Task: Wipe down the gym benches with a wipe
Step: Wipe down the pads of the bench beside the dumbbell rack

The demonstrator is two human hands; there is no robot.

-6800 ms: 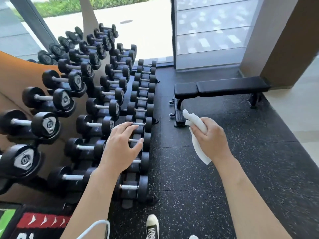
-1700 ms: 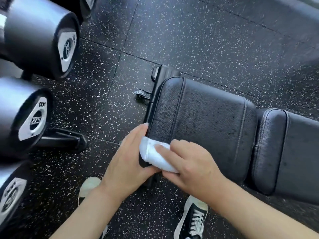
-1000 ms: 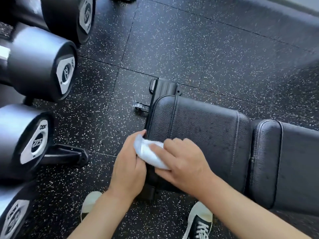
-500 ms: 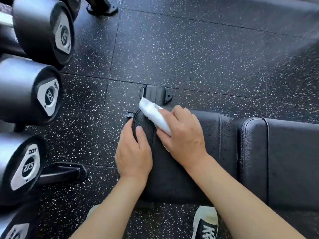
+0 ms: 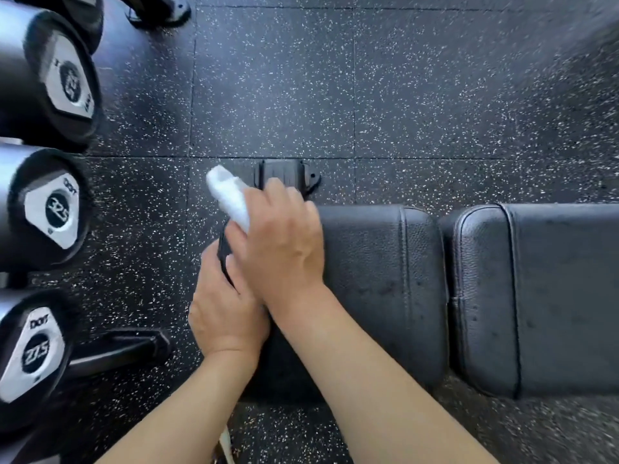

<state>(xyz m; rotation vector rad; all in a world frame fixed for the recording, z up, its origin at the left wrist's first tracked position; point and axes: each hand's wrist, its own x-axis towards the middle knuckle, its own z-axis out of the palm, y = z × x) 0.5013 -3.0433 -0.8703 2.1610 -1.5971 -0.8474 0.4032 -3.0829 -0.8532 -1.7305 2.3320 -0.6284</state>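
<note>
Down on the dark speckled floor sits a black bench, running out toward 3 o'clock. It has two soft pads with a gap between them. The right hand lies on the end pad at its 9 o'clock end. Its fingers are curled round a white wipe, and the rolled wipe sticks out toward 11 o'clock, past the pad's edge. The left hand is just beside it at 7 o'clock, partly under the right wrist. It rests on the pad's end, thumb on top, with its fingers going down over the edge, so I cannot tell if they grip. At 9 o'clock, three big dumbbells show their round ends. A black foot of the bench pokes out at 12 o'clock.
</note>
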